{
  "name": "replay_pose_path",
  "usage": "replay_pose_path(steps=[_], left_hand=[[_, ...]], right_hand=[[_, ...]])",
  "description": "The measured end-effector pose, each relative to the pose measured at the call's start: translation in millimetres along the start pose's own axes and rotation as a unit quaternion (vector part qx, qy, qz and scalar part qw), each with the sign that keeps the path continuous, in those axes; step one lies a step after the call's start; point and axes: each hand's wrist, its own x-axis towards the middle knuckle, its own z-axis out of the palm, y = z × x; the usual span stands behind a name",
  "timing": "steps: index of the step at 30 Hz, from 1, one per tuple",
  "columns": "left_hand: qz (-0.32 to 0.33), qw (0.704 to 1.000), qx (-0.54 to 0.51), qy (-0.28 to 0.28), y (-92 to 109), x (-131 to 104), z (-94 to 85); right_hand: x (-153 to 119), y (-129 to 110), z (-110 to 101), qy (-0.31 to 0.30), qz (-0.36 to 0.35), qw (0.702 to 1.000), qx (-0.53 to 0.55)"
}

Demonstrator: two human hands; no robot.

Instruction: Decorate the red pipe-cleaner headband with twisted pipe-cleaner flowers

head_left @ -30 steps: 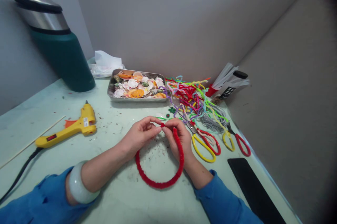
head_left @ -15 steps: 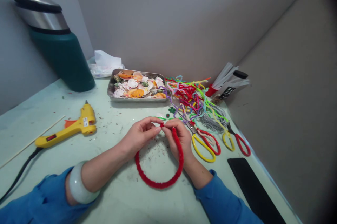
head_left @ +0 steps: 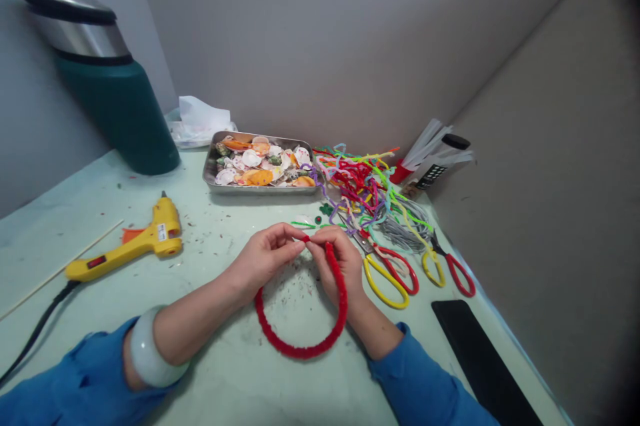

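Note:
A fuzzy red pipe cleaner (head_left: 303,351), bent round into a large ring, hangs below my two hands over the table. My left hand (head_left: 267,256) pinches a red end of it between thumb and fingertips. Right beside it, my right hand (head_left: 337,263) is closed on the same red piece, fingertips nearly touching those of the left. One thick red end sticks up against the right fingers. How the ends join is mostly hidden by my fingers. Just right of my right hand lie scissors with one yellow and one red handle (head_left: 385,283).
A yellow glue gun (head_left: 127,246) and a thin stick (head_left: 65,266) lie left; a green bottle (head_left: 120,106) stands behind. A metal tray (head_left: 265,190) of shells is at the back, with coloured pipe cleaners (head_left: 357,179) beside it. More scissors (head_left: 450,266) and a black strip (head_left: 480,359) lie right.
Hardly anything differs: both hands and the red ring have shifted very slightly left, and the red bit between the fingertips shows a little differently.

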Motion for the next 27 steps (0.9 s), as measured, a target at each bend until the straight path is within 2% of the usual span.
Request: replay_pose_path(steps=[20, 27], left_hand=[[-0.025, 1.0, -0.011, 0.008, 1.1, 0.6, 1.0], [-0.022, 1.0, -0.019, -0.002, -1.3, 1.2, 0.6]], right_hand=[[-0.9, -0.5, 1.0, 0.006, -0.009, 1.0, -0.015], [-2.1, 1.1, 2.7, -0.001, 0.035, 0.999, -0.011]])
